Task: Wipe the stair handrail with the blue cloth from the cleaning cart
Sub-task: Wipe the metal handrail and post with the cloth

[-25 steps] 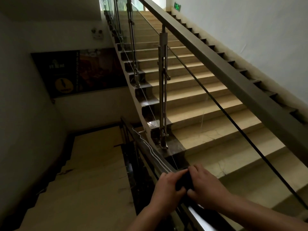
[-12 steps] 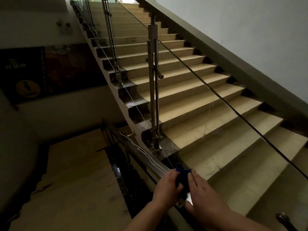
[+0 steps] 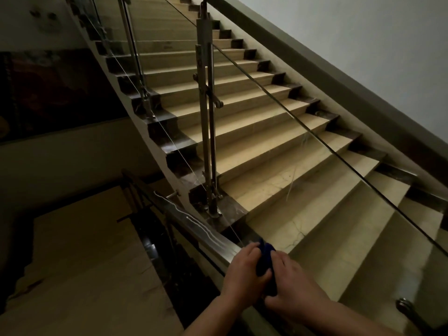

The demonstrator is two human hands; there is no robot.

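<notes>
Wipe step in hand, by the pose: fetch from cart looks done (cart not in view), blue cloth point(image 3: 265, 259) already down on handrail point(image 3: 206, 232). Bunched into a dark wad on rail's top face, at near end of rail, low in view.

Held from both sides. Left grip point(image 3: 243, 271) curled round cloth's left side. Right grip point(image 3: 294, 288) closed on its right side, thumb tucked at near end. Both clamped on cloth, pressing it to rail.

Further along rail top, toward far end by the landing: pale streaks, prob. dust or smears not yet wiped. Can't confirm in this light.

Next, as a guess: slide wad along rail toward far end, w/ steady downward pressure & cloth folded over both rail edges. Prob. needs stepping fwd for reach. Mind metal post point(image 3: 209, 141) standing just beside rail's right edge.
</notes>
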